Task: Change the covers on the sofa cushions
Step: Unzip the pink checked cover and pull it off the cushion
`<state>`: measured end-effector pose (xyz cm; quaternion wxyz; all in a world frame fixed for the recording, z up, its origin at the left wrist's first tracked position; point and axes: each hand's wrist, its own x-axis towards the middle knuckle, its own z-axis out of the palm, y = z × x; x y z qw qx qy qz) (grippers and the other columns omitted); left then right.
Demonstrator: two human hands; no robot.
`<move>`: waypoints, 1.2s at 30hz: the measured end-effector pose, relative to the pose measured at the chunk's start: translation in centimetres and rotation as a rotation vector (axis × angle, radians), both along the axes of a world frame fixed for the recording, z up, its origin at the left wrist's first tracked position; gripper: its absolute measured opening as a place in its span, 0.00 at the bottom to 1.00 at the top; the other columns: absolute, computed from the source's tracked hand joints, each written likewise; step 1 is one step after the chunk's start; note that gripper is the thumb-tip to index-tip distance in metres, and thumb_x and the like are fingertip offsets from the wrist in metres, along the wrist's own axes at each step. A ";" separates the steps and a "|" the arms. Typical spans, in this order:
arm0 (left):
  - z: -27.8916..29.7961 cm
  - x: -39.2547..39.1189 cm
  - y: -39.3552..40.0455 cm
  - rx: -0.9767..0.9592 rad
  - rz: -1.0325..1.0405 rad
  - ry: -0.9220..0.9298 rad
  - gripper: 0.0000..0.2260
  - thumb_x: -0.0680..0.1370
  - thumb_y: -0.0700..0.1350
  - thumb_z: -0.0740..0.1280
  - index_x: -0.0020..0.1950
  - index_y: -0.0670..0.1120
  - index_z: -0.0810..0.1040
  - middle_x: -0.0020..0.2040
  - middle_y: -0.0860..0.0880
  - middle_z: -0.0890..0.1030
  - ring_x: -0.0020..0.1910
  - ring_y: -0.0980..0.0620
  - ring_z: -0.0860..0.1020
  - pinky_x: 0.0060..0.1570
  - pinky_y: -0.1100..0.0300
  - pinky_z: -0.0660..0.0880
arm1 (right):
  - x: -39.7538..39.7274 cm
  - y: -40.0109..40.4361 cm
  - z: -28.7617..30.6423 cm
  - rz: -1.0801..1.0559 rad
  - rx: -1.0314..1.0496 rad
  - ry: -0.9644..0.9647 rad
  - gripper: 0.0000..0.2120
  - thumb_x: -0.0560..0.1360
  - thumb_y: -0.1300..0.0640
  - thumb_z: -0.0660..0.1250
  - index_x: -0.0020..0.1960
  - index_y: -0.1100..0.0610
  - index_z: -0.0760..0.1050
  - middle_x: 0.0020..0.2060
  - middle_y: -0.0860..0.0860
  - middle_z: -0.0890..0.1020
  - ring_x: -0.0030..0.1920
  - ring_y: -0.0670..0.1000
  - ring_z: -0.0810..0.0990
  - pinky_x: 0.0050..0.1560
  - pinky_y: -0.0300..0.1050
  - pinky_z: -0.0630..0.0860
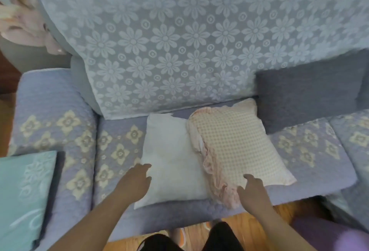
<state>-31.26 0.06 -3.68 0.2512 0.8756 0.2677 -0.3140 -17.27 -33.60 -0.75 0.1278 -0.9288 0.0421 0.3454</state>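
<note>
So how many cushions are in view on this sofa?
3: a white bare cushion half in a pink checked cover on the seat, a plain grey cushion against the backrest, a teal embroidered cushion at the armrest. Others may be hidden.

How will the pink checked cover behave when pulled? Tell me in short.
The pink checked cover is probably floppy: its open edge lies bunched in loose folds partway along the white cushion. It looks thin and light, so it should slide with little effort. The ruffled trim near the right hand may snag or stretch.
</note>
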 end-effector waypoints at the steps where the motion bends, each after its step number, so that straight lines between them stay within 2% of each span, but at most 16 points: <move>1: -0.5 1.5 -0.8 0.010 -0.020 -0.045 0.24 0.85 0.50 0.56 0.81 0.50 0.58 0.76 0.47 0.65 0.72 0.48 0.68 0.70 0.55 0.66 | 0.6 1.8 -0.4 0.085 0.105 -0.112 0.23 0.80 0.55 0.63 0.74 0.56 0.65 0.69 0.57 0.69 0.64 0.57 0.72 0.64 0.50 0.69; 4: -4.6 7.5 -2.5 0.009 -0.065 -0.145 0.26 0.85 0.49 0.58 0.82 0.48 0.56 0.78 0.47 0.61 0.73 0.45 0.66 0.69 0.53 0.68 | 4.4 9.7 -3.2 0.377 0.301 -0.312 0.22 0.80 0.51 0.62 0.72 0.54 0.67 0.67 0.54 0.68 0.63 0.57 0.69 0.61 0.49 0.70; 7: -8.1 12.5 -1.6 0.152 -0.021 -0.192 0.26 0.84 0.48 0.57 0.81 0.46 0.56 0.79 0.45 0.60 0.73 0.43 0.64 0.69 0.50 0.68 | 7.9 15.5 -8.4 0.587 0.141 -0.332 0.32 0.78 0.43 0.61 0.77 0.55 0.58 0.71 0.55 0.63 0.67 0.58 0.65 0.64 0.53 0.68; 9: -9.7 15.6 -1.0 0.225 0.015 -0.281 0.26 0.84 0.49 0.57 0.81 0.45 0.57 0.79 0.44 0.61 0.75 0.42 0.62 0.71 0.48 0.65 | 10.1 18.2 -10.9 0.801 0.033 -0.380 0.31 0.74 0.46 0.68 0.73 0.57 0.66 0.61 0.56 0.73 0.58 0.58 0.74 0.54 0.52 0.72; 11: -11.2 18.5 0.2 0.277 -0.033 -0.334 0.27 0.84 0.54 0.54 0.81 0.44 0.58 0.80 0.43 0.61 0.78 0.42 0.60 0.75 0.48 0.60 | 13.1 19.1 -11.9 0.975 0.018 -0.455 0.20 0.63 0.55 0.78 0.53 0.58 0.79 0.41 0.54 0.79 0.38 0.54 0.78 0.35 0.46 0.71; 12: -12.0 19.8 1.0 0.299 -0.083 -0.323 0.30 0.83 0.59 0.50 0.81 0.44 0.58 0.80 0.44 0.61 0.80 0.43 0.58 0.76 0.48 0.57 | 15.2 19.1 -12.2 0.946 0.055 -0.501 0.17 0.61 0.59 0.79 0.47 0.58 0.80 0.36 0.54 0.79 0.33 0.55 0.79 0.31 0.45 0.70; 15: -13.6 23.2 2.6 0.339 -0.268 -0.201 0.42 0.76 0.69 0.34 0.80 0.46 0.62 0.81 0.49 0.60 0.81 0.48 0.52 0.79 0.48 0.49 | 21.6 16.6 -11.1 0.616 0.087 -0.429 0.08 0.78 0.63 0.61 0.56 0.59 0.75 0.48 0.56 0.80 0.46 0.57 0.79 0.44 0.48 0.72; 17: -13.0 24.8 1.9 0.261 -0.321 -0.099 0.44 0.77 0.72 0.35 0.72 0.47 0.73 0.77 0.50 0.68 0.79 0.50 0.59 0.78 0.50 0.50 | 23.6 12.8 -10.1 0.442 0.070 -0.363 0.08 0.81 0.61 0.56 0.45 0.56 0.70 0.41 0.51 0.76 0.43 0.54 0.73 0.41 0.48 0.63; 19: -11.3 25.2 0.4 0.135 -0.278 -0.062 0.34 0.81 0.69 0.44 0.60 0.47 0.81 0.65 0.49 0.80 0.69 0.48 0.73 0.69 0.53 0.65 | 23.9 10.1 -8.9 0.286 0.124 -0.318 0.13 0.83 0.58 0.55 0.40 0.55 0.68 0.36 0.47 0.72 0.43 0.54 0.73 0.40 0.48 0.62; 22: -7.8 23.1 -3.5 0.154 -0.455 -0.367 0.23 0.84 0.59 0.53 0.43 0.48 0.80 0.42 0.48 0.84 0.45 0.44 0.83 0.43 0.54 0.75 | 22.6 10.3 -7.9 0.191 0.261 -0.284 0.11 0.83 0.56 0.56 0.43 0.56 0.71 0.39 0.49 0.75 0.45 0.56 0.75 0.42 0.47 0.65; 24: -4.9 20.4 -6.2 0.204 -0.608 -0.617 0.20 0.82 0.57 0.58 0.35 0.48 0.75 0.29 0.49 0.79 0.29 0.45 0.80 0.28 0.58 0.74 | 22.0 12.3 -7.0 0.266 0.372 -0.181 0.10 0.81 0.51 0.59 0.44 0.53 0.72 0.39 0.49 0.76 0.45 0.53 0.76 0.41 0.46 0.66; 26: -2.5 18.0 -6.2 0.167 -0.667 -0.715 0.20 0.80 0.57 0.63 0.31 0.49 0.69 0.24 0.49 0.74 0.22 0.46 0.74 0.23 0.61 0.70 | 22.6 12.6 -7.4 0.457 0.316 -0.153 0.10 0.82 0.50 0.60 0.49 0.55 0.75 0.44 0.51 0.79 0.50 0.55 0.78 0.45 0.46 0.68; 30: -1.9 12.2 2.9 0.368 -0.603 -0.645 0.21 0.77 0.56 0.67 0.29 0.49 0.68 0.21 0.49 0.70 0.19 0.47 0.73 0.21 0.63 0.71 | 30.4 0.3 -8.5 0.053 -0.095 -0.353 0.12 0.81 0.55 0.57 0.52 0.61 0.76 0.51 0.63 0.79 0.53 0.65 0.78 0.50 0.52 0.75; 32: -3.3 9.1 8.6 0.593 -0.403 -0.468 0.16 0.69 0.49 0.80 0.29 0.48 0.75 0.23 0.48 0.75 0.21 0.46 0.76 0.21 0.56 0.76 | 32.0 -7.8 -8.5 -0.140 -0.197 -0.330 0.21 0.78 0.53 0.52 0.54 0.63 0.80 0.51 0.65 0.80 0.52 0.66 0.79 0.53 0.55 0.78; 34: -5.1 7.9 11.7 0.726 -0.159 -0.285 0.11 0.66 0.40 0.81 0.40 0.39 0.81 0.35 0.36 0.79 0.33 0.36 0.80 0.31 0.43 0.79 | 30.8 -11.2 -8.7 -0.166 -0.214 -0.310 0.26 0.80 0.49 0.48 0.60 0.61 0.80 0.55 0.65 0.80 0.55 0.66 0.78 0.56 0.55 0.76; 36: -7.3 9.1 10.4 0.711 -0.001 -0.261 0.18 0.72 0.44 0.75 0.56 0.35 0.80 0.53 0.29 0.77 0.51 0.27 0.76 0.45 0.32 0.76 | 27.6 -10.5 -8.8 -0.225 -0.023 -0.244 0.24 0.83 0.47 0.58 0.72 0.59 0.70 0.66 0.65 0.74 0.63 0.66 0.75 0.61 0.57 0.72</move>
